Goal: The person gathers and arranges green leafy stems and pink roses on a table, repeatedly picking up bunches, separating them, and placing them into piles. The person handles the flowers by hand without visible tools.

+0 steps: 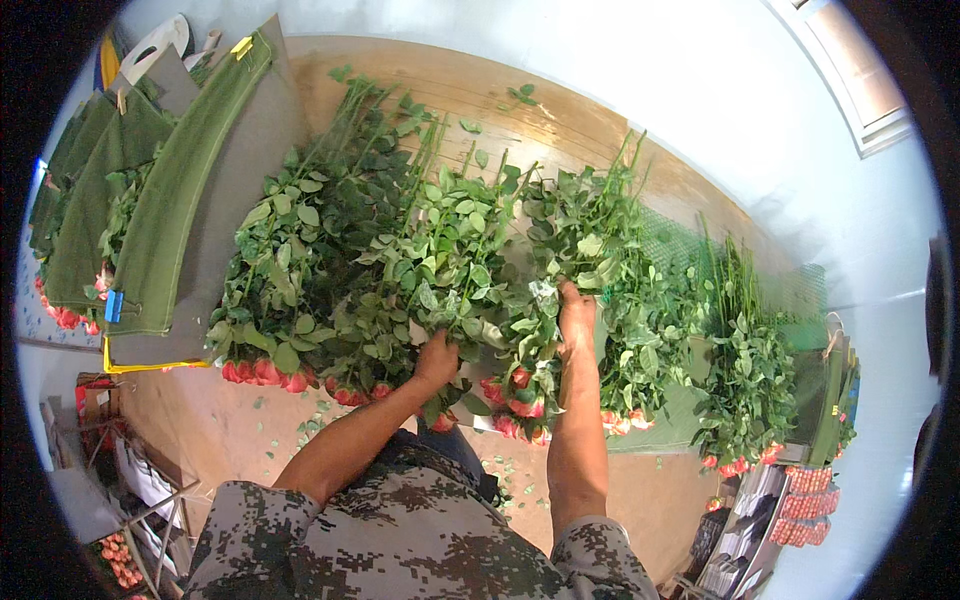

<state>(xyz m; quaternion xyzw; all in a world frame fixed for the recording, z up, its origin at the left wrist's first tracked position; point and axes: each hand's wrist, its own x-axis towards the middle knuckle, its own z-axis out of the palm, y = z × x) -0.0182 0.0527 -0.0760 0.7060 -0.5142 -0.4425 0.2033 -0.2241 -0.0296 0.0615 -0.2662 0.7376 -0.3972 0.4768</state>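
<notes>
Long-stemmed pink-red roses lie in leafy heaps across the wooden worktable (585,105), blooms towards me and cut stems pointing away. My left hand (437,365) reaches into the middle heap of rose foliage (457,262). Leaves hide its fingertips, so its grip cannot be made out. To the right, my right hand (577,315) is closed around the leafy stems of another rose bunch (574,199). Pink-red blooms (517,401) hang by the table's near edge, between my forearms. A further heap of roses (281,262) lies left of my left hand.
At the left stand grey boards draped with green cloth (169,195), held by clips, with roses between them. Green plastic netting (675,232) lies under roses at the right. Another rose bunch (742,360) rests farther right. A metal rack (161,517) stands lower left; fallen leaves dot the floor (517,480).
</notes>
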